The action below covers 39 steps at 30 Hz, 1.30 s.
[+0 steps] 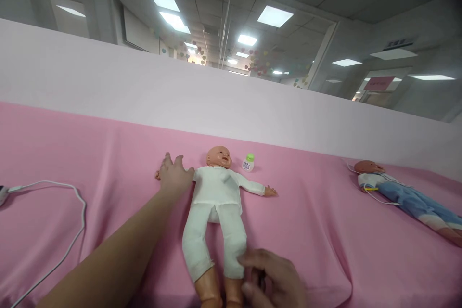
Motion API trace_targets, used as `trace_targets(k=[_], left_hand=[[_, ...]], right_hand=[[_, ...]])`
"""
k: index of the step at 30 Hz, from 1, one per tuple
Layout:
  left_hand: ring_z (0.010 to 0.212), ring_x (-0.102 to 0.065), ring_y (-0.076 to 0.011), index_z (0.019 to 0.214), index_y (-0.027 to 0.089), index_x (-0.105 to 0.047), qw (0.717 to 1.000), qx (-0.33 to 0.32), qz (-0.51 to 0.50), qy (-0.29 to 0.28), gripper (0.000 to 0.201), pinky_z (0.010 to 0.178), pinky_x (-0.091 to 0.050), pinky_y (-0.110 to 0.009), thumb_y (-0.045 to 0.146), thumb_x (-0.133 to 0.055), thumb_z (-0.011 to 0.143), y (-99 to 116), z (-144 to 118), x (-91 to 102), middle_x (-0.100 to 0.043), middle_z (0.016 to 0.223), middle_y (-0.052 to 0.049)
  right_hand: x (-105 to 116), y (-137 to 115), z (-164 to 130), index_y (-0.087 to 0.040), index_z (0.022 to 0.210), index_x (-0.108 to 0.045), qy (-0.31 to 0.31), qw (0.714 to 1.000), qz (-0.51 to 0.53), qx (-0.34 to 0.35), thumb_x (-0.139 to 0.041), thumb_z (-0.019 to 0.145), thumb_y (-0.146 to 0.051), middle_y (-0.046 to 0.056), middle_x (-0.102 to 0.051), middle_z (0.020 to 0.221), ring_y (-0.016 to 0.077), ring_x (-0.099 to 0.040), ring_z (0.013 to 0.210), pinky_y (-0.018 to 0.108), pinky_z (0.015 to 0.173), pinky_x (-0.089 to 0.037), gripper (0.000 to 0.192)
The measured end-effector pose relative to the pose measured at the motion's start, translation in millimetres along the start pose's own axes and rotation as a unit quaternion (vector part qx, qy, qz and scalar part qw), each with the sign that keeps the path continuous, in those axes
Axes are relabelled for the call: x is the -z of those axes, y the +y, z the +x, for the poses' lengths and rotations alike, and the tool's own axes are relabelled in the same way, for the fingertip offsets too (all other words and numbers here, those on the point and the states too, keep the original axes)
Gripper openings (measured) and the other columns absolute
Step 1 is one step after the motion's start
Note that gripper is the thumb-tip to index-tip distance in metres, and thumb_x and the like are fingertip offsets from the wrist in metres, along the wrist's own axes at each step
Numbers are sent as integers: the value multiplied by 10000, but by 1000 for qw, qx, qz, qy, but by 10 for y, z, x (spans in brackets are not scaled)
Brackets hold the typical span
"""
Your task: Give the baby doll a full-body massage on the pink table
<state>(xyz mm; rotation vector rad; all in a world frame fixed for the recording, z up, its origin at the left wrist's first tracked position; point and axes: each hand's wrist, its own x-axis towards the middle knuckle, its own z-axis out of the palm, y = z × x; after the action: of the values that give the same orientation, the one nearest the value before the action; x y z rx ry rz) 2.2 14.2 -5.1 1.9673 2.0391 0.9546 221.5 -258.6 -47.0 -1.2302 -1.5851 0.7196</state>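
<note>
A baby doll [216, 192] in a white top and white trousers lies on its back on a pink cloth, its head toward the wall. My left hand [175, 173] is over the doll's outstretched arm at the left, fingers spread, hiding most of that sleeve; the doll's small hand shows just past it. Close to the trouser cuff at the right is my right hand [276, 274], slightly blurred, with thumb and forefinger apart. Whether its fingertips touch the cloth of the trouser leg, I cannot tell. Beside the doll's head stands a small clear bottle [248, 163] with a green cap.
The pink cloth [299, 231] covers the table up to a low white wall [224, 106] with glass above it. A second doll [400, 192] in blue and white clothes lies at the right, with thin tubing on it. A white cable [83, 211] curves across the left side.
</note>
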Motion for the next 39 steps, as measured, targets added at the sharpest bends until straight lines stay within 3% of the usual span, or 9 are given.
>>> trace_targets(k=[4,6,9,12,15,21,24,32,39], left_hand=[[1418,-489,-379,1407,99,-563,991,-110,-13,-72,596,1135,-390,-467,414,-530,901,451,-181,-38,-506,1540,-245],[1257,-620,-385,1331,100,-605,983,-111,-23,-142,587,1019,-466,-442,471,-553,879,632,-221,-79,-644,1382,-238],[1215,-641,-411,1263,103,-637,976,-97,-22,-194,625,949,-477,-432,580,-545,869,781,-236,-165,-683,1311,-254],[1328,-557,-446,1310,77,-606,976,-88,-16,-198,713,1015,-440,-469,625,-530,859,776,-241,-273,-624,1389,-292],[1434,-446,-448,1408,58,-523,977,-85,-21,-197,802,1091,-386,-497,644,-516,859,682,-250,-365,-511,1517,-305],[1482,-395,-409,1411,86,-515,975,-97,-52,-194,774,1126,-360,-476,644,-490,875,535,-233,-423,-487,1555,-267],[1464,-425,-396,1412,106,-513,974,-87,-62,-198,753,1127,-364,-467,642,-476,885,521,-223,-432,-504,1548,-244],[1459,-430,-406,1465,118,-478,975,-80,-82,-193,773,1140,-357,-486,620,-515,878,548,-280,-437,-493,1552,-250],[1454,-441,-390,1436,135,-511,971,-88,-102,-197,693,1104,-394,-447,579,-520,903,585,-325,-402,-513,1536,-238]], right_hand=[[210,-21,436,-236,1042,-760,84,989,-48,-112,-713,879,-448,51,-738,869,210,-666,746,313,678,-548,272],[275,47,655,-225,1074,-745,99,982,-24,-157,-756,824,-454,76,-750,1035,233,-682,844,341,745,-555,339],[338,179,906,-209,1232,-687,82,974,35,-209,-813,769,-477,97,-733,1115,250,-695,929,348,777,-545,550],[366,271,1064,-187,1410,-564,47,962,101,-249,-830,753,-519,73,-729,994,214,-677,792,296,625,-486,783],[338,338,1218,-167,1452,-507,8,949,157,-274,-826,777,-519,36,-714,867,181,-647,707,278,597,-461,826],[113,506,1697,-182,1090,-717,10,919,304,-250,-853,747,-429,79,-772,1042,239,-703,1036,336,937,-541,444],[7,515,1877,-171,1028,-732,12,906,329,-265,-810,784,-401,91,-785,1067,260,-704,1092,355,1002,-536,344],[-179,553,1848,-218,1014,-574,87,895,364,-242,-836,734,-344,77,-771,996,280,-764,946,390,811,-628,403],[-181,546,1821,-270,987,-440,91,905,351,-223,-845,710,-381,37,-729,988,265,-763,896,383,747,-634,504]])
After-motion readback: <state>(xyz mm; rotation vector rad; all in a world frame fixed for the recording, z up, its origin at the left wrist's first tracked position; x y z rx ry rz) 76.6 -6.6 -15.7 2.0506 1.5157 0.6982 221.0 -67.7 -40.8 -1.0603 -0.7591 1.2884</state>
